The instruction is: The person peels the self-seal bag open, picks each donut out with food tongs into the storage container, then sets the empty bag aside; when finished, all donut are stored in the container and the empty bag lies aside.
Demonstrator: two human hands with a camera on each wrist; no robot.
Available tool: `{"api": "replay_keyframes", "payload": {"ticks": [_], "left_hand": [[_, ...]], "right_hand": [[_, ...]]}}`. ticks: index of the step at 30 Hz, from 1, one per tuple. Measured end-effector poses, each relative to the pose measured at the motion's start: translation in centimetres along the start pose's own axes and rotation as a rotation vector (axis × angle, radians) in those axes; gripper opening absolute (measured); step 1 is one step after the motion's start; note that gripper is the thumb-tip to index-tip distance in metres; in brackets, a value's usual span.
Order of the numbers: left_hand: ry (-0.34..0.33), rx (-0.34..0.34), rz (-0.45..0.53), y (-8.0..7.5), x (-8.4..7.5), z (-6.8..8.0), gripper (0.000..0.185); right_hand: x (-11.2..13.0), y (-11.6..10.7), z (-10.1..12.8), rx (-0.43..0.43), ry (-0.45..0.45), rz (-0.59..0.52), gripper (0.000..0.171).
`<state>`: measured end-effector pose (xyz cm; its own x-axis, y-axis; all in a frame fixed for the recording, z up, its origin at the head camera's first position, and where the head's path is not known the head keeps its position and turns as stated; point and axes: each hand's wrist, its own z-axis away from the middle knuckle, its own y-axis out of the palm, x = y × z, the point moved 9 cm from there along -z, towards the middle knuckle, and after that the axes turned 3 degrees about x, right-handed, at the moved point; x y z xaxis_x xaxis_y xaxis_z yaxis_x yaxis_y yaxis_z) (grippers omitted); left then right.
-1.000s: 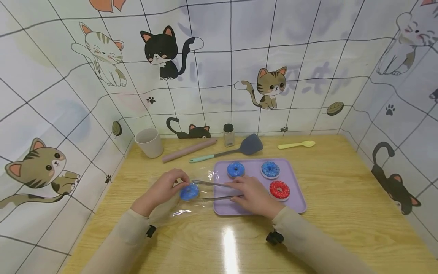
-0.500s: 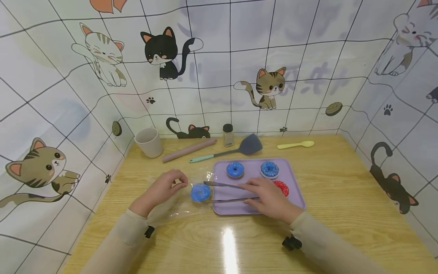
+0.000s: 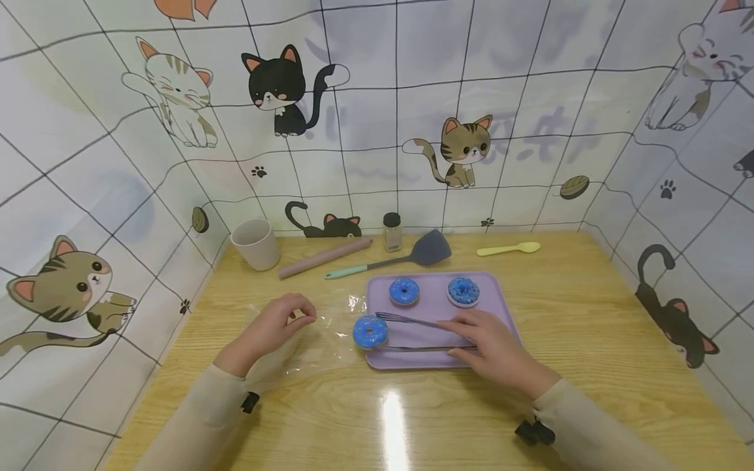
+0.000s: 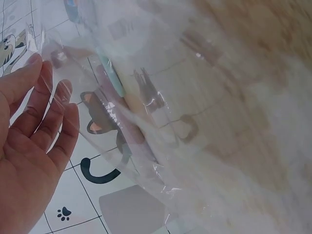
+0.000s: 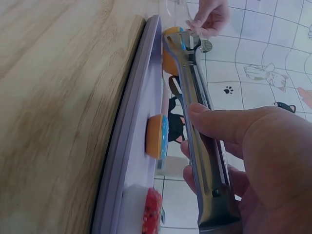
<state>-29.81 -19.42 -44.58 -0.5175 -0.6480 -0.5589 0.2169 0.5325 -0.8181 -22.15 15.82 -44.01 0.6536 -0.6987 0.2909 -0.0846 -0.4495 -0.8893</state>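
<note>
Shiny metal tongs [image 3: 421,332] are in the right hand [image 3: 497,350]. The fingers are curled around the two long arms and squeeze them. At the far tip of the tongs sits a blue donut [image 3: 370,331], pinched between the ends. The donut is just to the left of the right hand, right at the left edge of the purple tray [image 3: 506,320], partly over the rim.

On the other side of the donut is the left hand [image 3: 272,329]. Its thumb and fingers are bent and pinch the edge of a clear plastic bag [image 3: 318,340]. The bag lies flat on the wooden table [image 3: 589,340] between the two hands, with its open end near the donut. In the left wrist view the bag [image 4: 161,112] is see-through and crinkly, and the fingers [image 4: 53,117] lie against it.

Behind the right hand, two more blue donuts [image 3: 404,291] rest on the tray. A red donut [image 5: 152,214] peeks out close to that hand in the right wrist view.

Farther back from both hands are a cup [image 3: 255,244], a rolling pin [image 3: 325,257], a spatula [image 3: 400,259], a small jar [image 3: 393,232] and a yellow spoon [image 3: 510,248].
</note>
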Motion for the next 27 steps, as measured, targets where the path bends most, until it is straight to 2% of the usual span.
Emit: {"api": "replay_keyframes", "payload": {"ticks": [3,9,14,21,27], "left_hand": [[0.006,-0.008,-0.006,-0.1,-0.1,0.0,0.005],[0.021,-0.016,0.003,-0.1,-0.1,0.2,0.005],[-0.002,-0.015,-0.006,-0.1,0.6,0.6,0.006],[0.029,-0.028,-0.027,-0.5,0.8,0.9,0.007],[0.008,0.004,-0.078,-0.6,1.5,1.2,0.003]], "right_hand": [[-0.6,-0.4,1.0,-0.008,0.013,0.017,0.054],[-2.1,-1.0,2.7,0.017,0.092,0.040,0.055],[-2.8,-1.8,3.4,0.019,0.109,0.061,0.054],[-3.2,-2.4,4.6,0.018,0.121,0.109,0.053],[-3.4,-2.4,5.1,0.016,0.116,0.113,0.052]]}}
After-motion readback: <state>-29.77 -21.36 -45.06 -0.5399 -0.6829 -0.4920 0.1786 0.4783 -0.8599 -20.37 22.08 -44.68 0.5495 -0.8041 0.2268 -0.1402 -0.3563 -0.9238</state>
